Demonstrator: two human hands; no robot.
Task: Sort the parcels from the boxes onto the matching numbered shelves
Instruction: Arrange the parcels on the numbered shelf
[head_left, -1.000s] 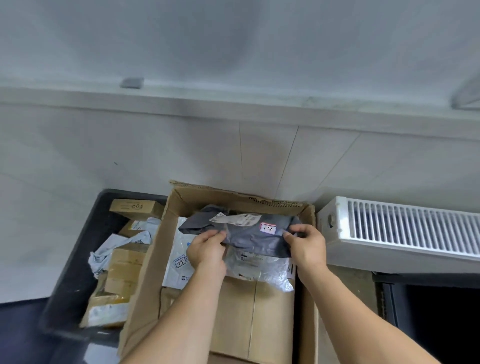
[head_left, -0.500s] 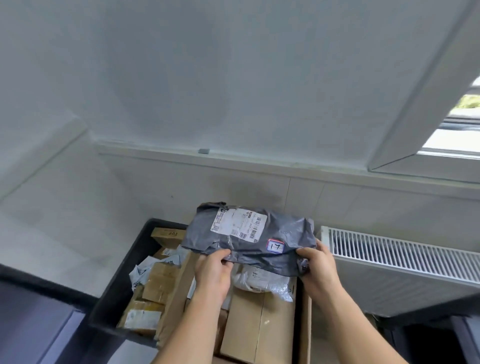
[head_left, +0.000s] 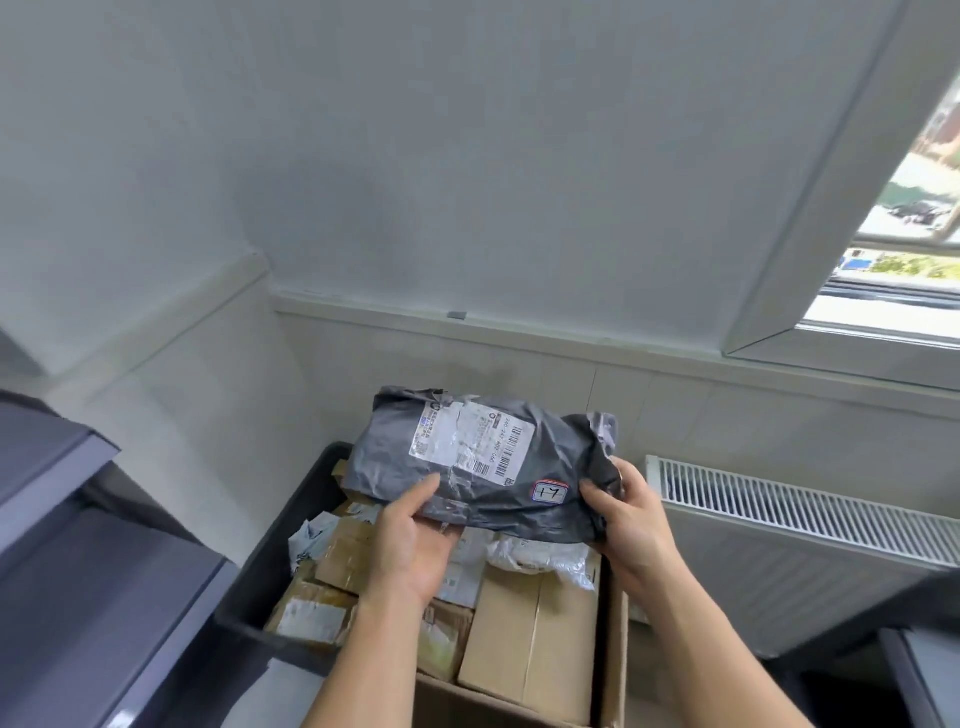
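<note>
Pale walls and a white radiator (head_left: 805, 525) back the scene, with a window (head_left: 904, 218) at the upper right. A grey parcel (head_left: 483, 462) is held in the air above an open cardboard box (head_left: 615, 649) full of parcels. The left grip (head_left: 410, 540) pinches its near edge, thumb on top, while the right grip (head_left: 628, 519) clasps its right end. A sticker (head_left: 550, 492) on it reads 17. Just left of the box stands a black bin (head_left: 270, 571) holding more parcels.

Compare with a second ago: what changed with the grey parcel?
Left hand and right hand raised the grey parcel out of the cardboard box; it now hangs clear above. Both keep gripping it. Parcels left in the box stayed put.
</note>
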